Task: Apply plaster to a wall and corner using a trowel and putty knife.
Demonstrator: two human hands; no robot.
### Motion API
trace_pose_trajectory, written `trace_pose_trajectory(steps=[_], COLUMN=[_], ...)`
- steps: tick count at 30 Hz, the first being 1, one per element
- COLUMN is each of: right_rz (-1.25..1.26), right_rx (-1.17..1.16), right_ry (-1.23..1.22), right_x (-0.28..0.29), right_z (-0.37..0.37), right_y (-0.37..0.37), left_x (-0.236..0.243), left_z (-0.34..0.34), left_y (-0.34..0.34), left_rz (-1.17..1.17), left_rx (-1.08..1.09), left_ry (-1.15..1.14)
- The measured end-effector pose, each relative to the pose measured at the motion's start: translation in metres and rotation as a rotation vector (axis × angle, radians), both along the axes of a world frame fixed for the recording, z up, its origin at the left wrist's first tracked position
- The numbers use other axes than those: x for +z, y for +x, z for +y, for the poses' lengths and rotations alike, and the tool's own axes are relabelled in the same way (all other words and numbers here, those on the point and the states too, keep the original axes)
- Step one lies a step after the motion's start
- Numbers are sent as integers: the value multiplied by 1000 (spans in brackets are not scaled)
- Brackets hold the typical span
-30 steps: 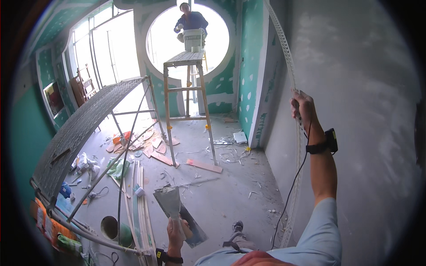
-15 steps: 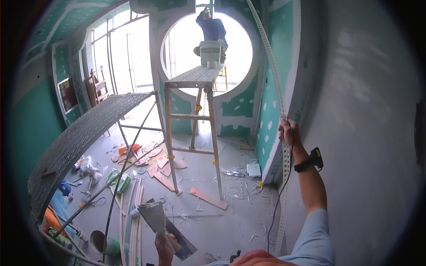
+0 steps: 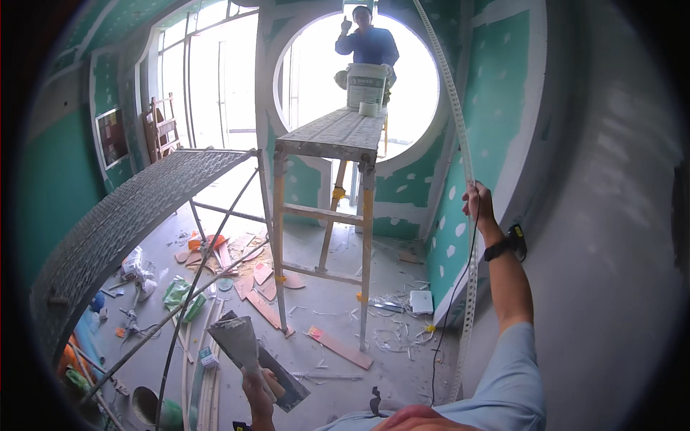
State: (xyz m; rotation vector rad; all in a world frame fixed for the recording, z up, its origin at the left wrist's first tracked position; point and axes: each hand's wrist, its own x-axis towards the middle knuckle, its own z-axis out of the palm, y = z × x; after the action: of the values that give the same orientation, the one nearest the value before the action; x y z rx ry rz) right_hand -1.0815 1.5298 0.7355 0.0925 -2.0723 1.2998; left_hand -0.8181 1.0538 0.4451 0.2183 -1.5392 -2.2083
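Observation:
Near the lower middle, my left hand (image 3: 257,391) is closed round a wide putty knife (image 3: 233,336) and a flat steel trowel (image 3: 284,381), gripped together. On the right, my right hand (image 3: 480,201) is closed on a long, pale perforated strip (image 3: 450,86). The strip runs from the top of the view down beside my forearm to the lower edge, and a thin dark cord hangs from the device on my wrist.
A platform stand (image 3: 327,147) is straight ahead, bearing a bucket (image 3: 365,90). A co-worker (image 3: 370,44) sits at the round opening (image 3: 284,68). A curved scaffold (image 3: 122,215) stands left; boards (image 3: 338,346) and scraps lie on the floor. A plastered wall (image 3: 596,302) is right.
The room has shifted rightward in my view and the platform looks a little nearer. My right hand sits lower in view than a second ago. The co-worker now has a hand raised.

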Motion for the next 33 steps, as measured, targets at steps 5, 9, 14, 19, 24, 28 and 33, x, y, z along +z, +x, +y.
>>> trace_pose_trajectory(steps=[5, 9, 14, 19, 24, 28, 33], right_rz=[7, 38, 41, 36, -17, -7, -81], right_rx=[33, 122, 178, 226, 291, 318, 287], right_ry=[0, -68, -101, -127, -135, -192, -210], right_x=[0, 3, 5, 5, -11, -20, -14], right_z=[2, 1, 16, 21, 26, 25, 20], right_y=[-79, -138, -219, -272, -322, -349, -387], left_x=[4, 4, -14, -3, -6, 8, 7], left_z=[1, 19, 44, 74, 95, 114, 122], left_y=[-26, -37, -65, -87, -94, -97, -98], left_rz=[-61, -96, 51, 61, 80, 28, 34], left_rx=[120, 270, 332, 419, 461, 498, 578], left_ry=[-24, -32, 92, 36, 55, -11, -18])
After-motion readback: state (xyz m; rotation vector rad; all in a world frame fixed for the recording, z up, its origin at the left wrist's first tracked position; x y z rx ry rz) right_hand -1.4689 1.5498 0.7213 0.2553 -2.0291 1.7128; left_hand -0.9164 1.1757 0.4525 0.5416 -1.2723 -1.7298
